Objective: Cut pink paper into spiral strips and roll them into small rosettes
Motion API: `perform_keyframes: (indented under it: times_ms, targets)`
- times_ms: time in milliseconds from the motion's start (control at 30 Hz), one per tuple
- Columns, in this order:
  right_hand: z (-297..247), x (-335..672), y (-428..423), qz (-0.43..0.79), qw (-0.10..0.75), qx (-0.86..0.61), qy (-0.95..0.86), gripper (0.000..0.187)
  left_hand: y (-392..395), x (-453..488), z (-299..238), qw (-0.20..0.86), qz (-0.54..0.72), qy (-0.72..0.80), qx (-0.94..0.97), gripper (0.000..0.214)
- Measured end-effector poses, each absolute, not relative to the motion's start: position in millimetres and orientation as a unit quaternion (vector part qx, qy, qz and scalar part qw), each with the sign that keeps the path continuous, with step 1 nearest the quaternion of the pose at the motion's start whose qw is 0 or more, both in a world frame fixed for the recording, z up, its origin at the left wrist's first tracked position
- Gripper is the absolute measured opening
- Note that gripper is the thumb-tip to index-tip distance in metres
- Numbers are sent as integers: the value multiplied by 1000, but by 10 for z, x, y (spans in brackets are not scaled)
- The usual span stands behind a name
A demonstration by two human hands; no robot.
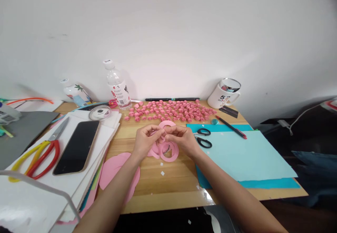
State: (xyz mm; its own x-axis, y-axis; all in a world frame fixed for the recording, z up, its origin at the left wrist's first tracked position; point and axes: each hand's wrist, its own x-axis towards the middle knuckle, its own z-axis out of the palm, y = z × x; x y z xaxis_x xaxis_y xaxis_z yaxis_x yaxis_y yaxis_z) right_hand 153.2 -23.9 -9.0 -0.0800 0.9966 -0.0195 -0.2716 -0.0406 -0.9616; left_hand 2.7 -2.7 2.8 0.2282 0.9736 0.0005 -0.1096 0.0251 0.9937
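Note:
My left hand (147, 139) and my right hand (182, 138) meet over the middle of the table, fingertips pinched together. Between them is pink paper, mostly covered by the fingers; its exact shape I cannot make out. Pink paper rings (174, 153) lie or hang just beneath both hands, forming a curled strip. Behind the hands spreads a wide cluster of small rolled pink paper pieces (171, 111). Pink paper rounds (116, 170) lie partly under my left forearm. Black-handled scissors (204, 142) rest just right of my right hand, their blades partly hidden by it.
Blue paper sheets (252, 155) and a pen (231, 127) lie at right, with a white mug (223, 93) behind. On the left, a phone (77, 148) and red-yellow scissors (43, 152) lie on stacked papers. A bottle (118, 87) stands by the wall.

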Motion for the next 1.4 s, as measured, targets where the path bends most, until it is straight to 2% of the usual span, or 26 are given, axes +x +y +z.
perform_keyframes:
  times_ms: [300, 1133, 1400]
  targets:
    - [-129, 1554, -225, 548, 530, -460, -454, 23, -14, 15, 22, 587, 450, 426, 521, 17]
    - [-65, 1544, -248, 531, 539, -461, -464, 16, -14, 3, 49, 592, 434, 429, 526, 19]
    - [-39, 1537, -266, 542, 567, -453, -423, 33, -7, -2, 42, 585, 435, 438, 525, 19]
